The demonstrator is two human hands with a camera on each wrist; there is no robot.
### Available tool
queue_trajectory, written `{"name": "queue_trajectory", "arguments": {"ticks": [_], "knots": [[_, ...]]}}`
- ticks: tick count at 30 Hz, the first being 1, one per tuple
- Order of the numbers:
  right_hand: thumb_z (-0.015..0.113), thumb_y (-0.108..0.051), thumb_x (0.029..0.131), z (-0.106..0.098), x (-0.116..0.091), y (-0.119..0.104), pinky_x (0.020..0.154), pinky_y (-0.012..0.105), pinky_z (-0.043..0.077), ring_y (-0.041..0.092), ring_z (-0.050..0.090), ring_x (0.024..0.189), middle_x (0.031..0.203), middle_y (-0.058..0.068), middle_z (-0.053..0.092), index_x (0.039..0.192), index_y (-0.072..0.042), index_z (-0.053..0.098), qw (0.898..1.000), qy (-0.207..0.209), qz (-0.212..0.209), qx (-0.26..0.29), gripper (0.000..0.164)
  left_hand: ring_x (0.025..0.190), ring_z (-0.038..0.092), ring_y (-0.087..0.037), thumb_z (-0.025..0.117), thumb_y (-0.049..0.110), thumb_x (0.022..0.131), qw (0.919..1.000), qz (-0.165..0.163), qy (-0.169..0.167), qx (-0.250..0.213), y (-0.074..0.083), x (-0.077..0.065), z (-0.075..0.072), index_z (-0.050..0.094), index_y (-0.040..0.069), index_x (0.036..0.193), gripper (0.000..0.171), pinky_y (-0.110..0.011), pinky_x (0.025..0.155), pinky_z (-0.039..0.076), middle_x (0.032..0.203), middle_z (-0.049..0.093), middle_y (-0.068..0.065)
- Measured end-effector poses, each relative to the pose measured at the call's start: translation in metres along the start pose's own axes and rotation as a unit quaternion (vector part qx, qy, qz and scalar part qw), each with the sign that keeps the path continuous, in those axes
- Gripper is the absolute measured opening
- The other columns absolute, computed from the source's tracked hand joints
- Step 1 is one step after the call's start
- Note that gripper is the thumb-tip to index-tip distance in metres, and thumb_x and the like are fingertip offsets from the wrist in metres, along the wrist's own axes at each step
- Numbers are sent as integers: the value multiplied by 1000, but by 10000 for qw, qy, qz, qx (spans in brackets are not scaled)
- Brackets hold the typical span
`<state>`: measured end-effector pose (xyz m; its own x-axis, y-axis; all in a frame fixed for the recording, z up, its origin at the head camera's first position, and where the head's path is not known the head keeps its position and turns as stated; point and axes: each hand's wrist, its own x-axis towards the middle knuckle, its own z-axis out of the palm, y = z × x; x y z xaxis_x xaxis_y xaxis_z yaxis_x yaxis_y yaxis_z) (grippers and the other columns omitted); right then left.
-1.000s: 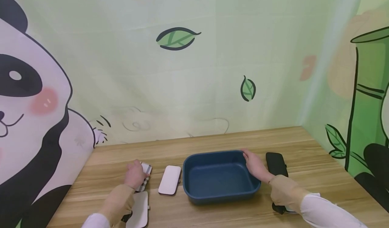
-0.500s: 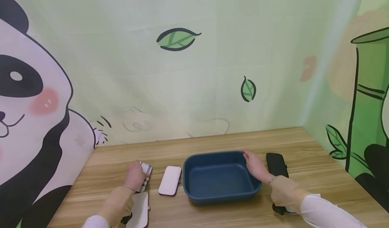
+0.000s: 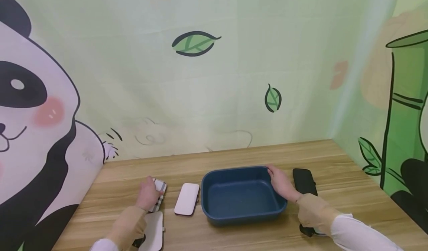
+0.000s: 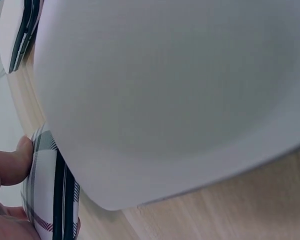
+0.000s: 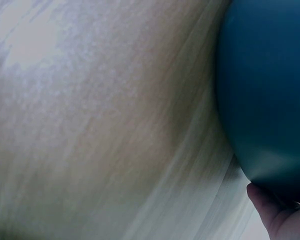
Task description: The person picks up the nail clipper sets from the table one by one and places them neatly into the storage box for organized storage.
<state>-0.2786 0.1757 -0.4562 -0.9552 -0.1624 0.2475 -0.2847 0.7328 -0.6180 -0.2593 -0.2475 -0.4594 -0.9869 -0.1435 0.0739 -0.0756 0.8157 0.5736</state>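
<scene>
My left hand [image 3: 147, 194] grips a flat plaid case [image 3: 159, 186], white with grey and dark stripes, at the left of the table. In the left wrist view, the thumb and fingers pinch this plaid case [image 4: 42, 195] from either side, and its dark layered edge shows. My right hand [image 3: 281, 184] holds the right end of a deep blue plastic bin [image 3: 244, 220], thumb near the rim. The bin's inside is bare. In the right wrist view, fingers touch the lower edge of the blue bin [image 5: 265, 90].
Close to the bin's left lies a white flat case [image 3: 187, 199]. Another white case [image 3: 153, 232] lies nearer, beside a partly hidden black thing [image 3: 138, 240]. Right of the bin is a black case [image 3: 304, 181]; a further dark item [image 3: 307, 230] is partly under the right forearm.
</scene>
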Motion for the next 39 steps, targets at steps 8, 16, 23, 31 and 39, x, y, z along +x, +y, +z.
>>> {"name": "queue_trajectory", "arguments": {"ticks": [8,16,23,31,39], "knots": [[39,4,94,0,1,0,85,47,41,40,49,105,115,30,51,118,13,48,10000,25,14,18,28,65,50,-31,68,1,77,9999,-90,13,-56,-4,1,0,33,-11,95,41,-40,54,47,74,44,-23],[38,4,94,1,2,2,85,47,41,40,49,105,115,30,51,118,13,48,10000,6,23,-11,28,67,50,-32,65,4,80,9996,-225,-135,-117,-2,3,-2,29,-13,98,43,-42,55,46,76,42,-25],[38,5,93,1,3,1,85,47,41,40,48,106,116,30,50,119,13,47,10000,-50,80,-16,29,65,51,-30,64,2,79,9989,-149,-110,-422,4,4,-7,29,-12,100,43,-38,53,47,77,46,-23],[37,5,93,1,6,0,86,47,40,40,46,109,119,30,48,122,13,45,9997,-151,217,0,31,64,53,-30,62,4,82,9980,-296,-224,-502,11,4,-11,27,-14,104,46,-37,53,48,76,48,-24],[37,5,93,1,1,1,84,47,42,40,49,105,115,31,51,119,14,46,9999,-57,74,-50,29,69,52,-33,61,6,83,9971,-312,-326,-618,21,4,-16,23,-14,105,48,-40,57,48,81,48,-30]]}}
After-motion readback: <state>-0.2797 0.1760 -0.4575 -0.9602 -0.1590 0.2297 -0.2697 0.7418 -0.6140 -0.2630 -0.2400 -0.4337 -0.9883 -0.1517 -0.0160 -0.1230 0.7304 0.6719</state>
